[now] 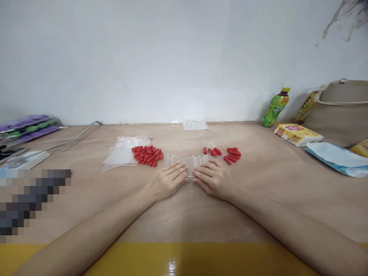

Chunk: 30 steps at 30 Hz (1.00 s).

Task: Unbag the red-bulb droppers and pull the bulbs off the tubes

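A row of clear thin tubes (190, 161) lies side by side on the table, partly under both hands. My left hand (170, 179) is closed, its thumb and fingers pressed together on a clear tube held crosswise at the near edge of the row. Facing it, my right hand (212, 177) pinches a red rubber bulb, of which only a bit shows by the fingertips. The pile of red bulbs (147, 155) sits left of the row. A few loose red bulbs (233, 154) lie right of it, near tubes fitted with red bulbs (215, 151).
Clear plastic bags (119, 151) lie behind the left pile, and a small bag (195, 125) rests by the wall. A cable (74, 138) runs at left. The right side holds a green bottle (275, 108), a yellow tissue pack (298, 134), a blue packet (336, 157) and a beige bag (339, 111).
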### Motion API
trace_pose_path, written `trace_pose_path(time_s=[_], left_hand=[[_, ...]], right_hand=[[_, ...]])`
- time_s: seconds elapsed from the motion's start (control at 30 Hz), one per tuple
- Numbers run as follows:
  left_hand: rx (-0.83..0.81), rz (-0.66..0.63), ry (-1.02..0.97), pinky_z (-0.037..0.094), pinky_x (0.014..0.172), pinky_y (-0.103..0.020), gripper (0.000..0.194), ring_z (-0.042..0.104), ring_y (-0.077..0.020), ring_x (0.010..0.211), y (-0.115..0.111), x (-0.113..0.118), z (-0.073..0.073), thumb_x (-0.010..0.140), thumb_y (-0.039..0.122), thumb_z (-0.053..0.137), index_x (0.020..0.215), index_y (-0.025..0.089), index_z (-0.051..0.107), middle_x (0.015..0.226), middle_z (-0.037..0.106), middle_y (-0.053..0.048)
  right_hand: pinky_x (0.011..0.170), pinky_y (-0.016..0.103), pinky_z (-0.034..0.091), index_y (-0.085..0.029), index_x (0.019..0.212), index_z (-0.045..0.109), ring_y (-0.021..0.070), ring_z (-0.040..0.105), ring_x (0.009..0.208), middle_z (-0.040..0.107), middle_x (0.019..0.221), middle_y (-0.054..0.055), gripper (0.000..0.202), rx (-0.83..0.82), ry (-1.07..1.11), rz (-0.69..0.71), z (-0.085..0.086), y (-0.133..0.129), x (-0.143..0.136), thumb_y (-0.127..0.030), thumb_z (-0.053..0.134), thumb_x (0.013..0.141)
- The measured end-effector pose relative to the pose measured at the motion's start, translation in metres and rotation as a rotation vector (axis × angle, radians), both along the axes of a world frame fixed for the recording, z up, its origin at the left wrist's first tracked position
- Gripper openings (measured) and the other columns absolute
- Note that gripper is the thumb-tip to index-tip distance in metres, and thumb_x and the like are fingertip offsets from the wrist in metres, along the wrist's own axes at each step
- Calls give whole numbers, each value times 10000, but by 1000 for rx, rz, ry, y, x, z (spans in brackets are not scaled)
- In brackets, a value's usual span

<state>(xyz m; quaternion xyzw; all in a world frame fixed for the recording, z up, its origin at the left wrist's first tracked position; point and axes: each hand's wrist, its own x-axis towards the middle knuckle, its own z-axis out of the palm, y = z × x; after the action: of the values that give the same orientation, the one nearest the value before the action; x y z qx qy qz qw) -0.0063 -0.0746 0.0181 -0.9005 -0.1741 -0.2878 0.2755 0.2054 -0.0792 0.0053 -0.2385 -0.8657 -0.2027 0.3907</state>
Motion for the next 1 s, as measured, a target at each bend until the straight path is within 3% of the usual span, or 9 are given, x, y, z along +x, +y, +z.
trace_pose_path(time_s=[0.17,0.8,0.9,1.0], left_hand=[[-76,-69,-13,463,965,-332,105,586,-177,1038,-1,0,0,842,139,505,902,104,583,998,672,-93],[-188,-107,-90,465,952,-337,122,601,-171,1006,-5,-4,-2,835,123,485,912,115,579,971,676,-92],[-217,-39,-142,453,948,-367,133,590,-175,1008,-1,-14,-4,840,123,478,934,140,571,971,666,-73],[-226,134,-284,505,787,-315,128,597,-162,860,6,-26,-4,854,155,467,913,156,581,882,629,-64]], right_hand=[[703,286,455,-138,904,628,143,591,767,687,866,55,138,37,-22,71,3,-2,2,-219,538,836],[847,325,513,-90,1053,599,183,600,984,667,1004,101,249,241,-137,158,8,-1,22,-96,547,809],[846,330,501,-175,1081,601,167,596,985,665,1023,60,265,198,-88,107,8,4,35,-119,508,839],[762,332,503,-245,1046,630,171,616,853,683,936,42,238,76,103,-98,7,17,55,-210,565,820]])
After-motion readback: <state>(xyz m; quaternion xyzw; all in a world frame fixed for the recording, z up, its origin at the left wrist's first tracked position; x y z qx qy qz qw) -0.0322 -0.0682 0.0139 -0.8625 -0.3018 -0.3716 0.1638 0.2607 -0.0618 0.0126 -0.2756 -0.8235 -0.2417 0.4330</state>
